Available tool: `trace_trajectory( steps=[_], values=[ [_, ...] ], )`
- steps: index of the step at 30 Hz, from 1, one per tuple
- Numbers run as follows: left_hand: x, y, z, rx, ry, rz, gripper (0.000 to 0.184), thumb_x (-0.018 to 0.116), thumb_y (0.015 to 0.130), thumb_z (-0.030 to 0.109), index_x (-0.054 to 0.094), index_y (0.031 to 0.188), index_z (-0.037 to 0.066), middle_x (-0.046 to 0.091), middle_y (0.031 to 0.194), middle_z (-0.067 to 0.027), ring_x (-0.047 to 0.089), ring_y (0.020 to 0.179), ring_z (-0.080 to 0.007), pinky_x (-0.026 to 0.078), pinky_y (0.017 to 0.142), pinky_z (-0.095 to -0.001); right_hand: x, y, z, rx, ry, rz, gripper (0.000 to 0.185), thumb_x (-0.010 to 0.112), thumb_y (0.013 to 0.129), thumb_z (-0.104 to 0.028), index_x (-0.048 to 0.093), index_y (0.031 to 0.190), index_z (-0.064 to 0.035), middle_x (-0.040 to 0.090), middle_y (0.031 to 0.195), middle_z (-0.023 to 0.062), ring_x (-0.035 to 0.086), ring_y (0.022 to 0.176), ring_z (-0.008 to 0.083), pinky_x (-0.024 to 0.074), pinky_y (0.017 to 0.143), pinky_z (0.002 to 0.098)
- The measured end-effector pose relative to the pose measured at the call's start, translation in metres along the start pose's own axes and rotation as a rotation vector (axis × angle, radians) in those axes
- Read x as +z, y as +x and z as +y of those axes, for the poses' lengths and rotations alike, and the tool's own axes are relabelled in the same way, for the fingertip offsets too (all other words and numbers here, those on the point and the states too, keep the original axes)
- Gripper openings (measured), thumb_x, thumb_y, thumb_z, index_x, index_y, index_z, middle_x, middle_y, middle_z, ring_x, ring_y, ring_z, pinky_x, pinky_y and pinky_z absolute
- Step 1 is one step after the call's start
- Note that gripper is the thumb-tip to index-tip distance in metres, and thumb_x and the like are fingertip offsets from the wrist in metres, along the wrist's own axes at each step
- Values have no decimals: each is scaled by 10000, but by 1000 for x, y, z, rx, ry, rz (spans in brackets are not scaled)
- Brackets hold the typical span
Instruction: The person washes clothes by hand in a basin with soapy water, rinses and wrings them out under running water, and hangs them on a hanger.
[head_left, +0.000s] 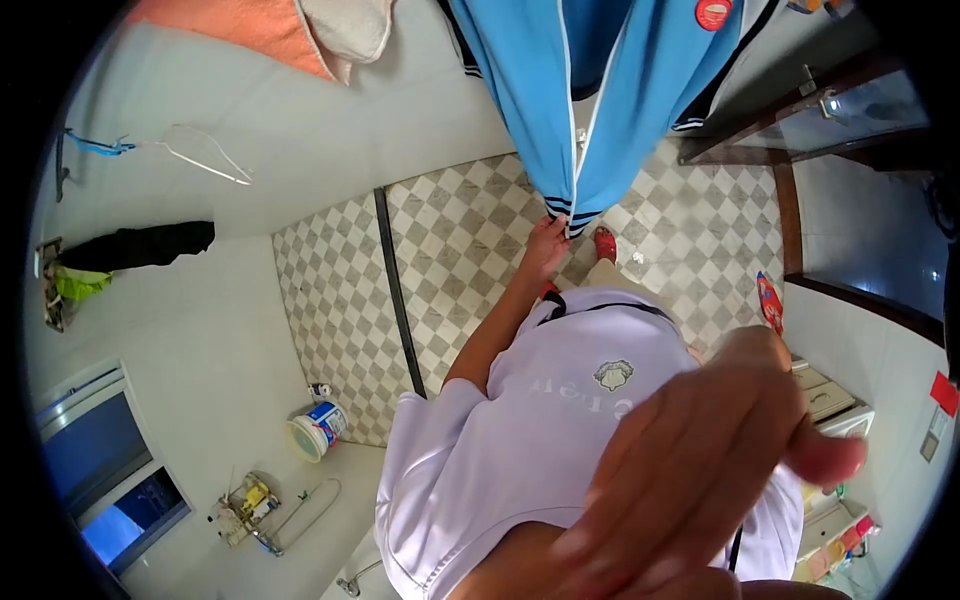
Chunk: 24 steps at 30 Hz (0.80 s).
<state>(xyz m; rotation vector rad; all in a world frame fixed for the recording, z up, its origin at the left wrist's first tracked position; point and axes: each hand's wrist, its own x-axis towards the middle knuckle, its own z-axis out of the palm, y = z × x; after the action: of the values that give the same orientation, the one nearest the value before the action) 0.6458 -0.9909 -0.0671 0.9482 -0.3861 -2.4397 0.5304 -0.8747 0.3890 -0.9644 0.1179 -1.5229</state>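
A light blue zip jacket [540, 110] with white edging and dark striped cuffs and hem hangs at the top of the view. My left hand [546, 247] is closed on its lower edge, where the two front sides meet. Large and close to the camera at the lower right is my right hand [695, 450], raised in front of my pale lilac shirt [530, 400]. Its fingers are stretched out toward the lower left, with the thumb apart, and nothing shows in it.
Checkered tiles [450, 230] cover the floor, crossed by a dark strip [397, 290]. A white and blue bucket [318, 430] stands at the left. A wire hanger [205, 165] and black cloth [140, 246] hang on the left wall. A dark-framed door [840, 125] is at the upper right.
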Motion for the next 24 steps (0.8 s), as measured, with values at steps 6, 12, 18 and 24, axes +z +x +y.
trace_trajectory(
  steps=[6,12,18,24],
  values=[
    [8,7,-1,-29,-25,-26,131,582,903,155,515,1001,99,622,917,-18,601,818,-150,465,696,-316,-26,-8,-14,-283,-176,-76,426,410,940,-439,599,1034,-69,526,801,89,560,785,185,485,768,299],
    [21,8,1,56,-8,-81,169,569,913,180,512,1020,62,627,973,-39,612,856,-154,479,736,-307,-10,-10,-23,-615,-353,-145,350,409,953,-369,548,1143,-110,510,880,49,527,846,152,461,818,318],
    [8,21,-2,31,-29,-54,88,584,900,145,558,970,100,648,908,-4,623,812,-135,488,690,-288,-4,3,-26,-860,-419,-175,335,408,965,-299,496,1253,-151,493,959,10,494,908,120,437,869,338],
    [18,25,-1,-12,35,49,85,607,886,159,558,945,121,632,843,15,606,772,-122,473,669,-284,-9,-22,-23,-1243,-622,-483,444,406,977,-257,341,1416,-235,459,1120,10,375,1099,76,318,961,558]
  ],
)
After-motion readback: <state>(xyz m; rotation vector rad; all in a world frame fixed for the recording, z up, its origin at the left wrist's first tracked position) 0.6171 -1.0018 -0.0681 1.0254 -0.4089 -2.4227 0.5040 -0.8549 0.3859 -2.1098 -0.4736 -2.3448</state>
